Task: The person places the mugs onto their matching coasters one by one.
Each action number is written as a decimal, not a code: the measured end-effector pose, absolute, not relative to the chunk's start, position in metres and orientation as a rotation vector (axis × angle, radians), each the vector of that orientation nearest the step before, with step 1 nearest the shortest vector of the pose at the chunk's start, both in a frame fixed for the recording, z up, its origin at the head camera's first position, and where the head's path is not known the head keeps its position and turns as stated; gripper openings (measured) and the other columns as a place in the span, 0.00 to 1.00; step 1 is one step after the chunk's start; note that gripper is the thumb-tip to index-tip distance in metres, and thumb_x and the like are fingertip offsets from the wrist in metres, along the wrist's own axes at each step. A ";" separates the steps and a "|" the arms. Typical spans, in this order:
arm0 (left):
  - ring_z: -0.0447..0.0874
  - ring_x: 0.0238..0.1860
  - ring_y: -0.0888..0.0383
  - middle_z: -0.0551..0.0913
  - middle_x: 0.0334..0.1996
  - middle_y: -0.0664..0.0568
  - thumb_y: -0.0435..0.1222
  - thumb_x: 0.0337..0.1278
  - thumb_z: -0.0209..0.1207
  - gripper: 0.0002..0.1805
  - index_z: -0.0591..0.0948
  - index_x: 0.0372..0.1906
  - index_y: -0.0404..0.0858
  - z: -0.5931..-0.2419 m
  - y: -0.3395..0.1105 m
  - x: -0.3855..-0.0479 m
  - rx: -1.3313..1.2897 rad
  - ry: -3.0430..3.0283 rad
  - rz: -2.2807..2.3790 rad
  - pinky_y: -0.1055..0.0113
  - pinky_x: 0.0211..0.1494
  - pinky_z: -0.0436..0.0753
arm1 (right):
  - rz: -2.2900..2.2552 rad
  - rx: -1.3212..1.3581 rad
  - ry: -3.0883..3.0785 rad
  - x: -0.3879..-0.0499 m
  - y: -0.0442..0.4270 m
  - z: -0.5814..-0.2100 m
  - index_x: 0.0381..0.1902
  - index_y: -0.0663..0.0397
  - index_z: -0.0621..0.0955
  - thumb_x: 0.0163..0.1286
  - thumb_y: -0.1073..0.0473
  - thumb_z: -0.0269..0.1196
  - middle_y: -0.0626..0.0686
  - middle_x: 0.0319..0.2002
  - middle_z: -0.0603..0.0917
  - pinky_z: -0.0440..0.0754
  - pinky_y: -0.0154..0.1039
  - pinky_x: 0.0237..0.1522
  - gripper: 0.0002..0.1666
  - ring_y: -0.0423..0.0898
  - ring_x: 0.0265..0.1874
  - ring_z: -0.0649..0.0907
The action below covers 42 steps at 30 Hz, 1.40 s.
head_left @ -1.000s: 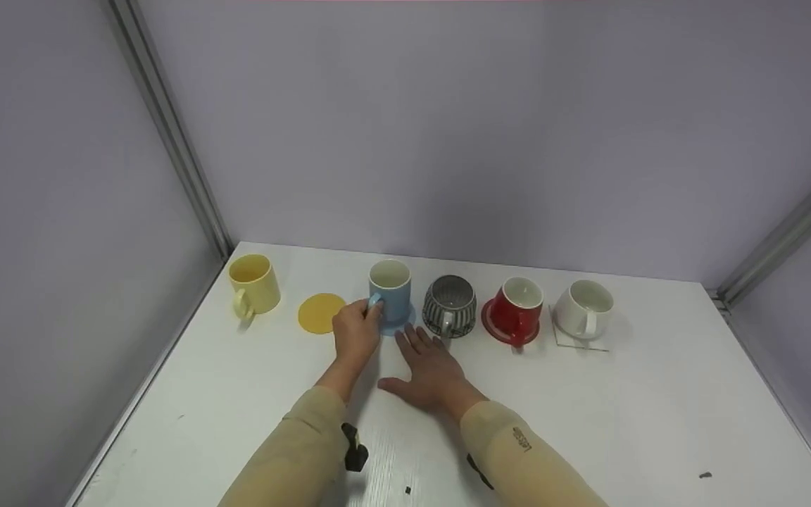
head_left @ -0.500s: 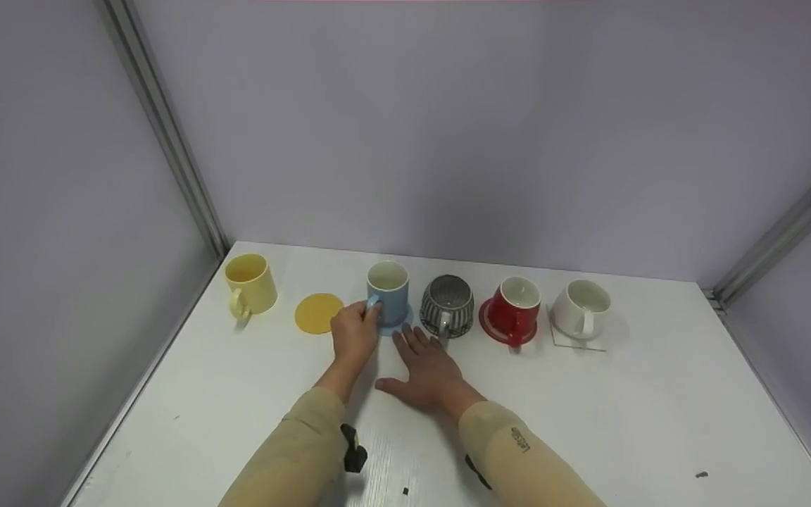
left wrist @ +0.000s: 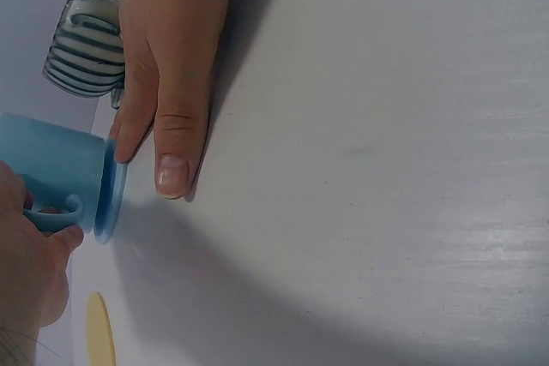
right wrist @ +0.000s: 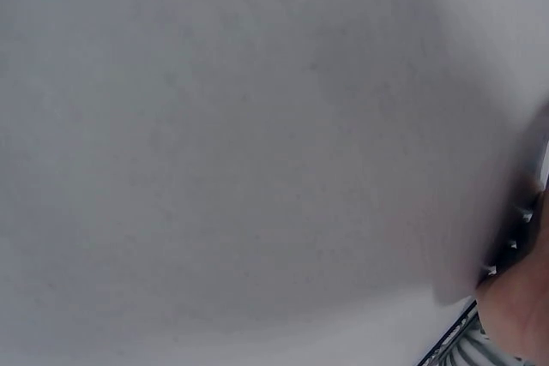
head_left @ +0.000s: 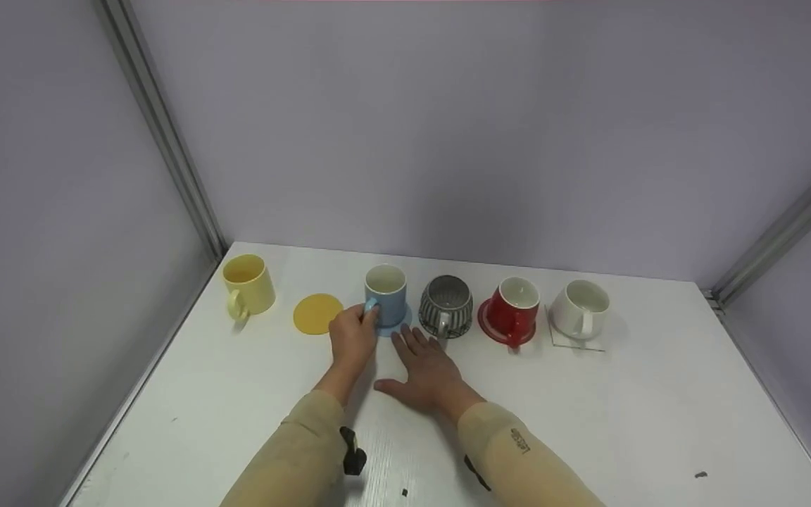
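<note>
My left hand point(head_left: 353, 336) pinches the handle of a light blue mug point(head_left: 386, 303), held upright over a round blue coaster point(head_left: 386, 332). In the left wrist view a narrow dark gap shows between the base of the blue mug point(left wrist: 56, 156) and the blue coaster point(left wrist: 111, 195). My right hand point(head_left: 430, 373) lies flat on the table, fingers straight, their tips at the coaster's near edge. Only a blurred part of the right hand point(right wrist: 519, 306) enters the right wrist view.
Left of the blue mug are a yellow round coaster point(head_left: 317, 314) and a yellow mug point(head_left: 254, 290). To the right stand a striped glass mug point(head_left: 446, 306), a red mug point(head_left: 511, 310) on a red coaster point(head_left: 484, 325) and a white mug point(head_left: 576, 313) on a square coaster point(head_left: 574, 343).
The blue mug has come down slightly toward the coaster in my left hand. My right hand has stayed in place. The whole head view has shifted a little.
</note>
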<state>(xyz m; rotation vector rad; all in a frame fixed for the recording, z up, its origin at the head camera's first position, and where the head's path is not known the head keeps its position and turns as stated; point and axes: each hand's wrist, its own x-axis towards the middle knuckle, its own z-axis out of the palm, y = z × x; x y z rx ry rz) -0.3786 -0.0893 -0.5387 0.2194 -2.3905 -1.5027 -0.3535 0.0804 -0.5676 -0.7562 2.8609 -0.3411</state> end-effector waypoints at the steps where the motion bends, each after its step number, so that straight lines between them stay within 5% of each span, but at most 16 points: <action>1: 0.75 0.32 0.56 0.80 0.25 0.53 0.35 0.77 0.62 0.13 0.89 0.36 0.31 -0.539 -0.089 -0.379 0.218 -2.388 -1.504 0.61 0.37 0.74 | -0.343 -0.758 2.862 -0.353 0.081 -0.568 0.86 0.51 0.53 0.73 0.18 0.49 0.54 0.86 0.49 0.50 0.56 0.81 0.60 0.54 0.84 0.51; 42: 0.75 0.32 0.56 0.79 0.26 0.52 0.35 0.78 0.61 0.13 0.88 0.38 0.31 -0.545 -0.092 -0.377 0.190 -2.433 -1.526 0.61 0.38 0.75 | -0.347 -0.790 2.891 -0.350 0.080 -0.566 0.85 0.55 0.56 0.74 0.21 0.52 0.56 0.85 0.52 0.53 0.57 0.80 0.59 0.56 0.83 0.53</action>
